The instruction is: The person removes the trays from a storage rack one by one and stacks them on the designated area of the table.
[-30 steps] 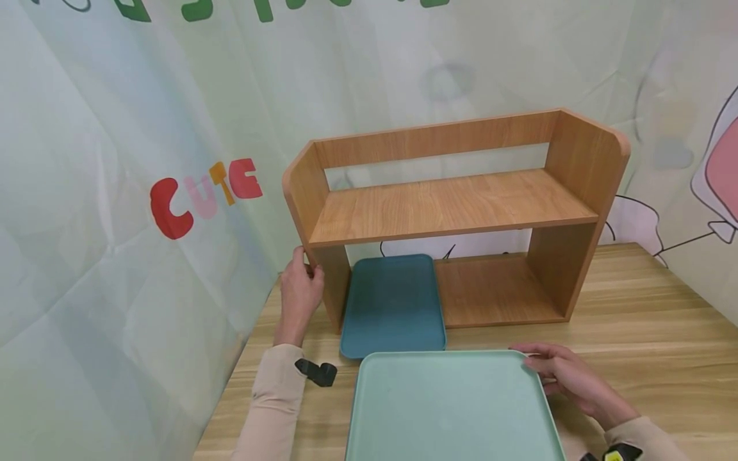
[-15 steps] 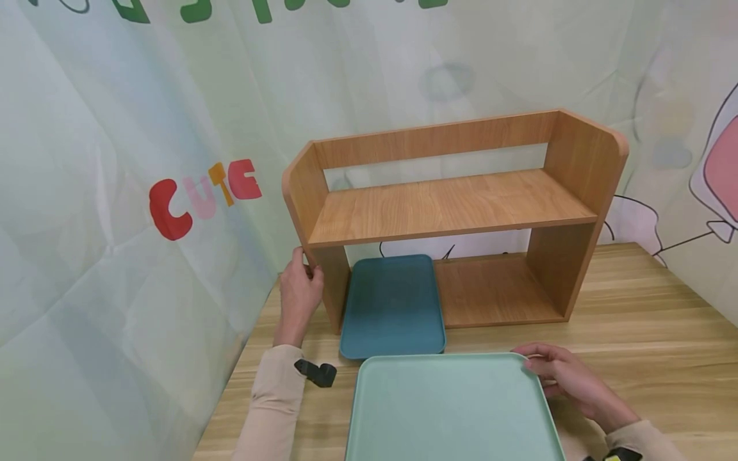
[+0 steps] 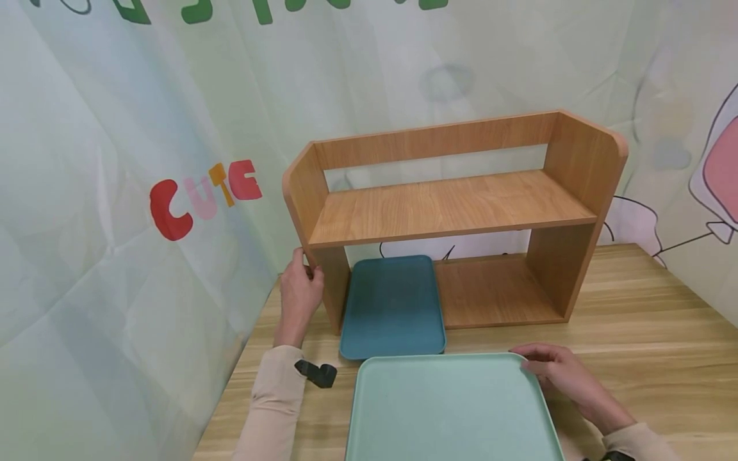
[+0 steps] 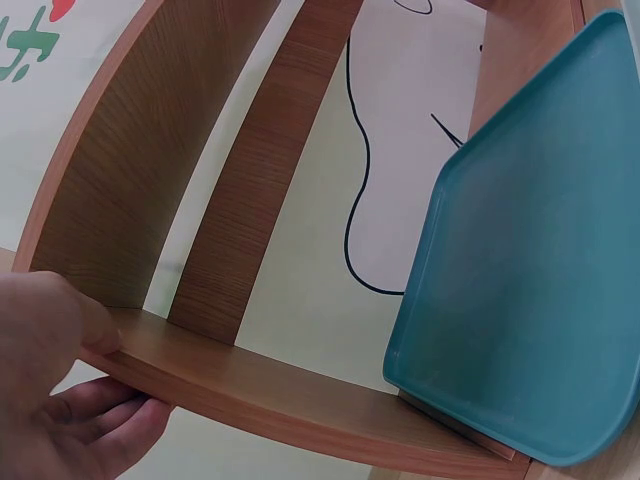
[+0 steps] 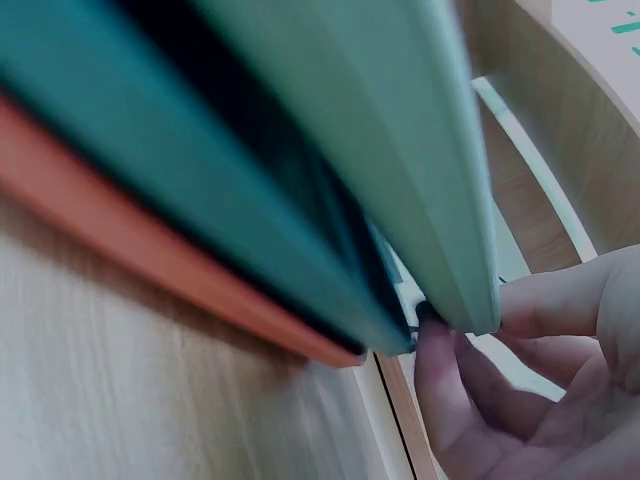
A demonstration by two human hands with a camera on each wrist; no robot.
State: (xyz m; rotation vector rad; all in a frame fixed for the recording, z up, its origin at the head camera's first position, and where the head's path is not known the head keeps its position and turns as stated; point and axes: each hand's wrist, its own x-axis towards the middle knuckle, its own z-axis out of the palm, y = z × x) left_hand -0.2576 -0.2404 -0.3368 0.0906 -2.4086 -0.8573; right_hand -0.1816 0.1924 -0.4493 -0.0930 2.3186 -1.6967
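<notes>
Noting from afar: left hand (image 3: 301, 291) grips the shelf (image 3: 455, 205) by its left panel (image 3: 333, 282); right hand (image 3: 573, 378) pinches the mint tray (image 3: 452, 410) in front of the shelf. I'd raise it level, clear of lower trays (image 5: 200, 185).

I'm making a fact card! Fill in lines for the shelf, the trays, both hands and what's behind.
Shelf: brown wood, two levels, standing on the table
Blue tray: lower level, left end, front part sticking out
Mint tray: nearest, above a teal tray and something orange
Left hand: grips the shelf's left side
Right hand: pinches the mint tray's far right corner
Behind: pale cloth with the word CUTE
</notes>
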